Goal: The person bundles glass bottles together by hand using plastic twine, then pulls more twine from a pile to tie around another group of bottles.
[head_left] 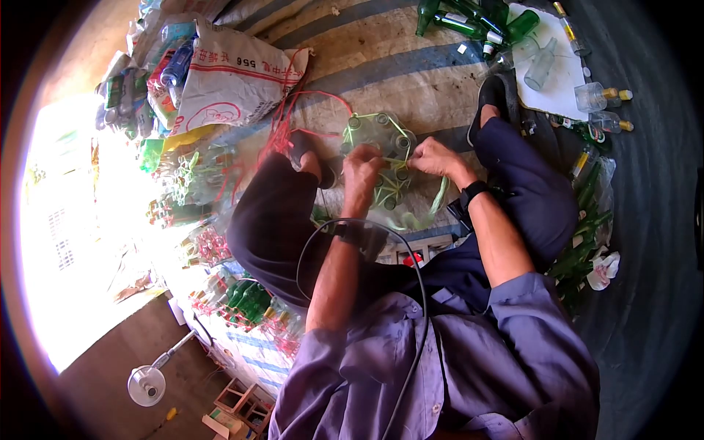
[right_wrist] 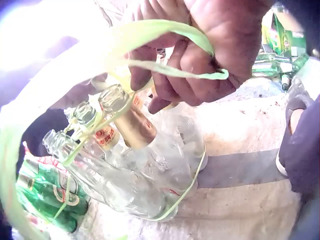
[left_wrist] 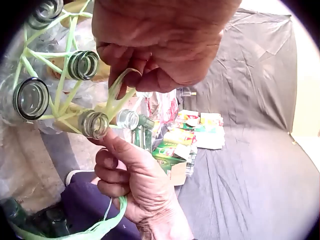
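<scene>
While daylight glares through a wide opening (head_left: 62,220) at the left side of the room, a striped sheet (head_left: 411,73) in worn beige and blue-grey covers the floor, creased and smudged. Toward its far left a printed white sack (head_left: 238,81) lies beside packed bottles and cans, with loose red twine (head_left: 279,128) near it; at the far right, green bottles (head_left: 466,26) lie by a white board (head_left: 570,95), and dark fabric (head_left: 649,220) spreads along that side. The bottle bundle (head_left: 375,133) stands on the sheet between the person's feet. Its bottles are clear glass, closely grouped, with open mouths, and some necks carry gold wrapping (right_wrist: 136,127) with red print. Pale green strapping (left_wrist: 61,90) crosses between the necks in angled, web-like lines, and another band (right_wrist: 187,192) circles the bodies low down. The left hand (head_left: 361,172) is clamped on a folded loop of the strapping above the necks. The right hand (head_left: 438,158) has its fingers curled round the strapping, its thumb and forefinger by a bottle mouth (left_wrist: 94,125), and a loose length (head_left: 440,198) hangs from it.
</scene>
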The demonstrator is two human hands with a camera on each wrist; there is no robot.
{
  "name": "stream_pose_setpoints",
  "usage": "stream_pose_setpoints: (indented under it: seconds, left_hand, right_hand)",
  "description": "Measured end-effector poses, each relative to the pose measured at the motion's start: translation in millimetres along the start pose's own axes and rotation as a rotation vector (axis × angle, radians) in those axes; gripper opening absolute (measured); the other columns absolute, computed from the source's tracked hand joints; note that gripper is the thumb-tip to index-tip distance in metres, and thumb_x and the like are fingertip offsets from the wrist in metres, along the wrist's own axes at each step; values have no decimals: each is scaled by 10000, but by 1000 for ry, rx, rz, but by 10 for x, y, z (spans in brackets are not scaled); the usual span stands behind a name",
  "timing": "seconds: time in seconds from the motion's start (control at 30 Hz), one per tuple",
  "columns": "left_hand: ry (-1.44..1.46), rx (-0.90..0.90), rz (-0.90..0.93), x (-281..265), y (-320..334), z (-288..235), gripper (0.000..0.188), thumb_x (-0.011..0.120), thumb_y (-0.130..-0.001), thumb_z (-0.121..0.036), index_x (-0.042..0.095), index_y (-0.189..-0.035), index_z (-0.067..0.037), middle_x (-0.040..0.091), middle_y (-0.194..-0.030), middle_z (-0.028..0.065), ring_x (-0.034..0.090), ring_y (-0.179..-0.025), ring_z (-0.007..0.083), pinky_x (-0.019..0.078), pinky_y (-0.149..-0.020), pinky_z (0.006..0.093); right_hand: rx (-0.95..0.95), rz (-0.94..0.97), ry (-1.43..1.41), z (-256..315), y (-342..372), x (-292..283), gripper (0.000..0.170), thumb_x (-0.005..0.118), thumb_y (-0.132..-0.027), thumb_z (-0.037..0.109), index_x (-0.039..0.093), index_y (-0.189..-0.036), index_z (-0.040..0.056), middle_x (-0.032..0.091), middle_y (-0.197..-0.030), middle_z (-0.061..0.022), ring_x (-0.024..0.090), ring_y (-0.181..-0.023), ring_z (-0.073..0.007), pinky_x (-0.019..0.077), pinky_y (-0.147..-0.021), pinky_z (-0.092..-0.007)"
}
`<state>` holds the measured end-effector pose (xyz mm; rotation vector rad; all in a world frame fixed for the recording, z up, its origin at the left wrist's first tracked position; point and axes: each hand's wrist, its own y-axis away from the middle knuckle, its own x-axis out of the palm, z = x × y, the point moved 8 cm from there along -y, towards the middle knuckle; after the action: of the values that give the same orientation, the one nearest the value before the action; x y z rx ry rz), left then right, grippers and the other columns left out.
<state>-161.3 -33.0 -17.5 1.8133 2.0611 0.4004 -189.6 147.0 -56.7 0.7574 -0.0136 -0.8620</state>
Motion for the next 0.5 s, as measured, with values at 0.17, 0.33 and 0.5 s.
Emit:
stream_pose_setpoints:
  seconds: [0.17,0.33,0.5]
  left_hand:
    - [-4,21,29,-3,-27,-22,154,619,-737,0,629,-890,-11,627,-797,14,564,-691,109,449,-635,251]
    - [-309,161,-5,-145,-129,-81,206,633,-739,-18,662,-937,31,661,-830,39,554,-690,121,455,-649,267]
    - [-630,334,-144,-213,-74,-400,138,628,-741,-18,707,-854,-9,694,-841,131,673,-784,206,508,-723,331]
  right_hand:
    - [-173,-68,20,75,4,17,253,663,-802,245,721,-846,3,633,-651,-157,600,-626,-185,469,-627,-373]
    - [-208,-105,52,119,-17,0,246,627,-820,227,712,-843,-3,623,-680,-214,618,-635,-219,473,-635,-386]
    - [-209,-119,109,133,-35,29,247,615,-822,218,704,-854,-10,616,-698,-238,627,-641,-245,477,-639,-394]
